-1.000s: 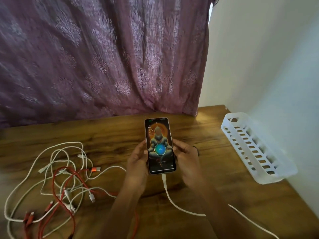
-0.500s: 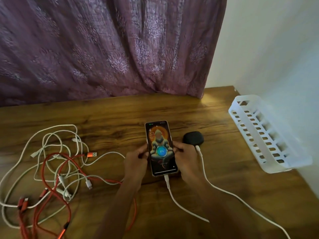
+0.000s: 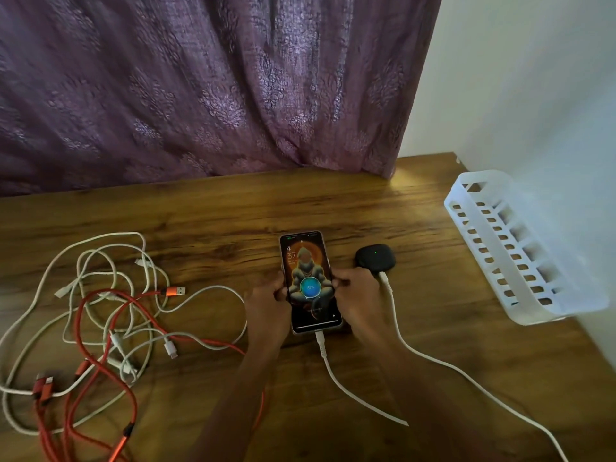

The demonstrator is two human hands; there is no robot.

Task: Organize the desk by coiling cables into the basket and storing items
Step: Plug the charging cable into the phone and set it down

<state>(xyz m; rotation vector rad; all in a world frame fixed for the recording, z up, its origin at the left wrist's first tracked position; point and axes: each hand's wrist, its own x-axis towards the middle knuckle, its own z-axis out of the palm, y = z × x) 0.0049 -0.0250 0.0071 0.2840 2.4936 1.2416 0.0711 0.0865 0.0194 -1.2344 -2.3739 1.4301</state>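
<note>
A phone (image 3: pixel 310 281) with a lit charging screen lies low over the wooden desk (image 3: pixel 216 211). My left hand (image 3: pixel 266 305) grips its left edge and my right hand (image 3: pixel 358 298) grips its right edge. A white cable (image 3: pixel 336 375) is plugged into the phone's bottom end. Just right of the phone sits a small black earbud case (image 3: pixel 375 258) with a green light, and a second white cable (image 3: pixel 433 358) is plugged into it. A tangle of white and orange-red cables (image 3: pixel 100 328) sprawls on the desk's left side. The white slotted basket (image 3: pixel 520 251) stands at the right against the wall.
A purple patterned curtain (image 3: pixel 200 88) hangs behind the desk's back edge. A pale wall (image 3: pixel 533 95) borders the desk on the right, right behind the basket. Bare wood shows between the phone and the basket.
The phone has come down from a raised position to just over the desk, both hands still on it. The view tilted down, and the black earbud case came into sight.
</note>
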